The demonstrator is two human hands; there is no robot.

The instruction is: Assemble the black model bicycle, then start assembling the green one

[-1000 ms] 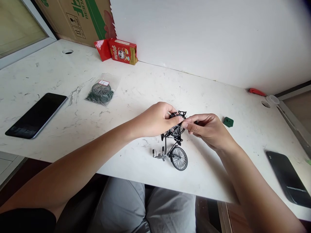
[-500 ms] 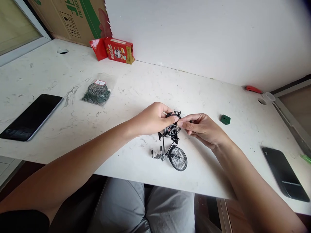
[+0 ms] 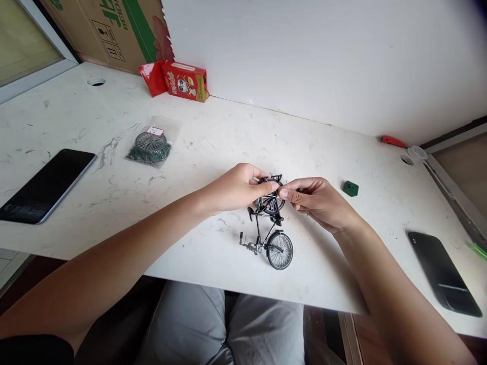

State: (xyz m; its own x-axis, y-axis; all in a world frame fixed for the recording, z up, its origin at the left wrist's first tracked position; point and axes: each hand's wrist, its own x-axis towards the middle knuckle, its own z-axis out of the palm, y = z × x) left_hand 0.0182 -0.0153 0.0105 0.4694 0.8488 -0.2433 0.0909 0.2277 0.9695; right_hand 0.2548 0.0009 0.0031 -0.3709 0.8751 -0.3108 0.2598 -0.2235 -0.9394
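A small black model bicycle (image 3: 271, 228) stands on the white marble table (image 3: 213, 147), front wheel and handlebar toward me. My left hand (image 3: 238, 186) is closed on the rear wheel end of the bicycle, fingers pinching it from the left. My right hand (image 3: 317, 200) meets it from the right, thumb and forefinger pinched together at the same rear part, on something too small to make out.
A clear bag of green bicycle parts (image 3: 150, 146) lies at the left. A dark phone (image 3: 45, 185) rests at the far left, another phone (image 3: 443, 274) at the right edge. A small green block (image 3: 350, 188), a red box (image 3: 182, 81) and a cardboard carton (image 3: 110, 25) stand further back.
Both hands stay pinched at the bicycle's rear wheel and have shifted very little. The view has drifted slightly.
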